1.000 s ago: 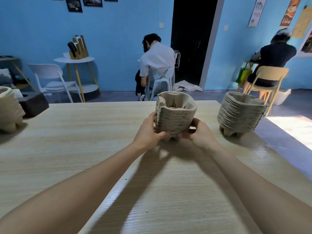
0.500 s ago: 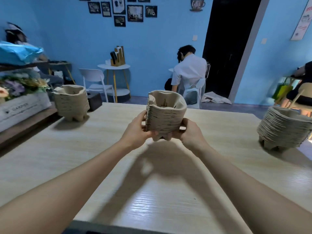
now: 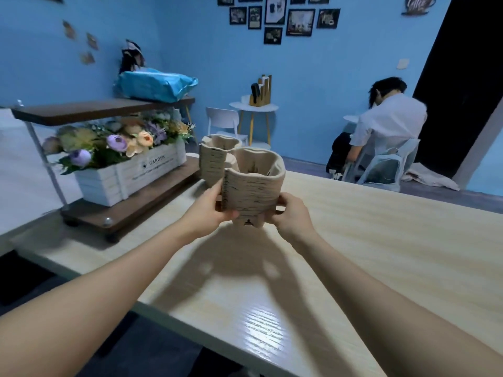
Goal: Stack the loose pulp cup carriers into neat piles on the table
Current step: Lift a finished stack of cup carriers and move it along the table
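**Held stack swings toward the pile at centre frame**

Our view has turned left since a second ago: the wide pile that sat at the right edge is gone, and a second pile [image 3: 213, 164] now stands on the table [image 3: 381, 254] just behind the carrier stack [image 3: 251, 186] we hold at centre frame. Our left hand [image 3: 211, 206] and right hand [image 3: 290, 213] still clasp its lower sides, fingers curled round it, and it hangs clear of the wood. We judge we are carrying it over to join that pile beside the flower box [image 3: 128, 175].
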